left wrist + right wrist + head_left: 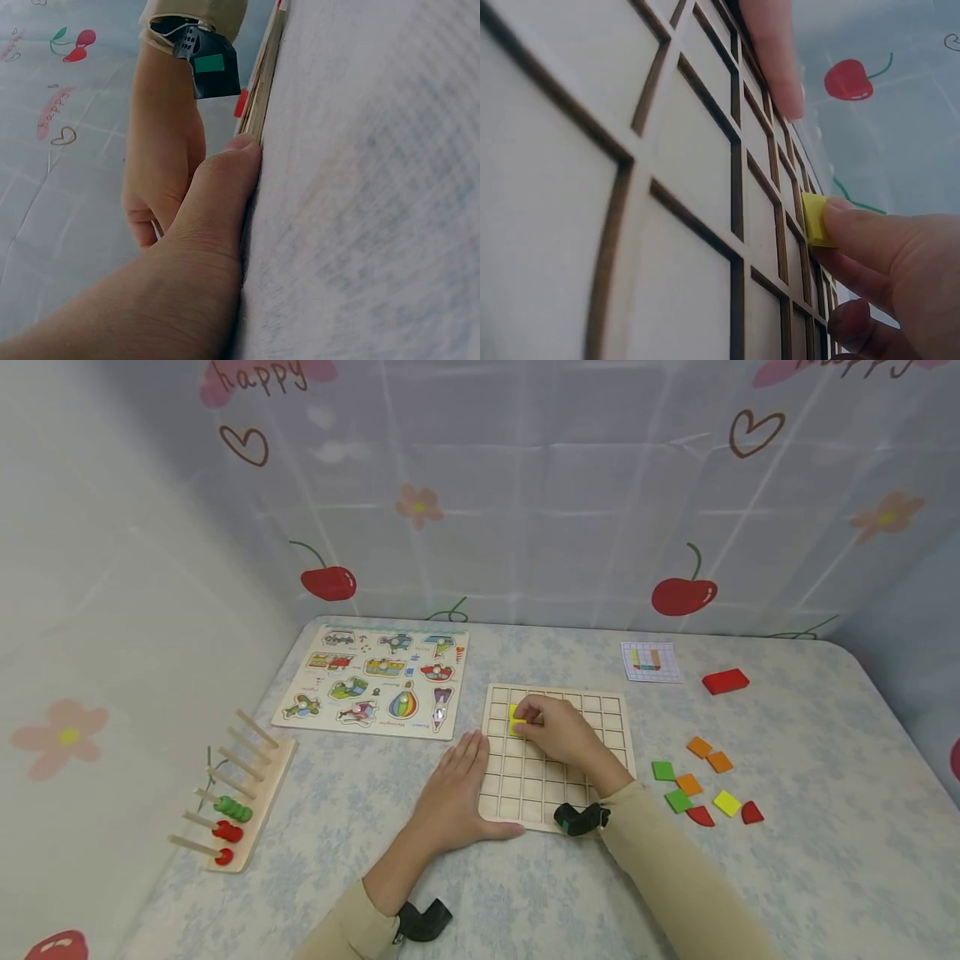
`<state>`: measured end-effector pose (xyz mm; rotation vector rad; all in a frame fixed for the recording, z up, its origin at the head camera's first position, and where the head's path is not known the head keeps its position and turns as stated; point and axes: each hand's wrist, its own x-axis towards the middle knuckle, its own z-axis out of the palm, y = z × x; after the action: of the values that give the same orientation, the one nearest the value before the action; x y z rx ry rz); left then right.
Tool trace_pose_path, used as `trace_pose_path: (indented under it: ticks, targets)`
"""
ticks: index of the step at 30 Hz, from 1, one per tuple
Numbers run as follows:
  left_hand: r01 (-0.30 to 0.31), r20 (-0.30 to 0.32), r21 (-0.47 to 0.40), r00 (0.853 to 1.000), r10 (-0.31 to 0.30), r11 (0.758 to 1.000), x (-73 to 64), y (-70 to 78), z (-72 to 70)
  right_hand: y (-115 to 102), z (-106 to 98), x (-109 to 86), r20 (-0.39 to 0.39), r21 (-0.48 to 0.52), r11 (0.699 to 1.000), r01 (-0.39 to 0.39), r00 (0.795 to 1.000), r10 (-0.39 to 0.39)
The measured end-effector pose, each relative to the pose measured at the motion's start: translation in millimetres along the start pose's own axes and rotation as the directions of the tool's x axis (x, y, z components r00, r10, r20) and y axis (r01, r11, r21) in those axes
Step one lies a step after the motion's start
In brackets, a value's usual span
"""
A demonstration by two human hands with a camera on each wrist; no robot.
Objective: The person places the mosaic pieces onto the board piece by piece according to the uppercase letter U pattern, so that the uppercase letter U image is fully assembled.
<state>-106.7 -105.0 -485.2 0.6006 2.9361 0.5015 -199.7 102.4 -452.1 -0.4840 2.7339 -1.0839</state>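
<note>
My right hand (558,727) is over the upper left part of a wooden grid board (528,789), pinching a yellow tile (814,219) between thumb and fingers. Yellow (513,721) shows beside the fingertips in the head view; whether it is one tile or two, I cannot tell. The tile meets the grid's raised ridges in the right wrist view. My left hand (453,793) lies flat at the board's left side, fingers straight and thumb stretched along the near edge. In the left wrist view, that thumb (217,187) touches the board's side.
Right of the board lie loose green tiles (663,771), orange tiles (700,747), a yellow tile (727,803) and red quarter-round pieces (752,812). Behind them are a pattern card (650,662) and a red block (725,682). A picture puzzle (375,681) and a pegged bead stand (258,814) occupy the left.
</note>
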Motion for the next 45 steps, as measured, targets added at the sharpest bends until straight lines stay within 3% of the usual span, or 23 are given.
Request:
trace_pose_path:
  ticks: [17,28,33,45]
  targets:
    - [-0.002,-0.002,0.003,1.000,0.002,1.000,0.6,-0.3,1.2,-1.9,1.4,-1.9,0.003,-0.080,0.996,0.044,0.999,-0.044]
    - [0.004,0.005,0.009,1.000,-0.004,1.000,1.3,0.7,1.7,-1.3,-7.0,-11.1,0.044,-0.119,0.988,0.096,0.995,-0.091]
    - [0.019,0.018,0.006,1.000,-0.019,1.000,1.5,1.7,1.4,5.3,-19.6,-25.5,0.040,-0.056,0.993,0.107,0.994,-0.105]
    - [0.012,0.002,-0.012,1.000,-0.012,1.000,1.4,2.4,1.1,46.9,-69.8,-83.6,-0.002,0.000,1.000,0.004,1.000,-0.004]
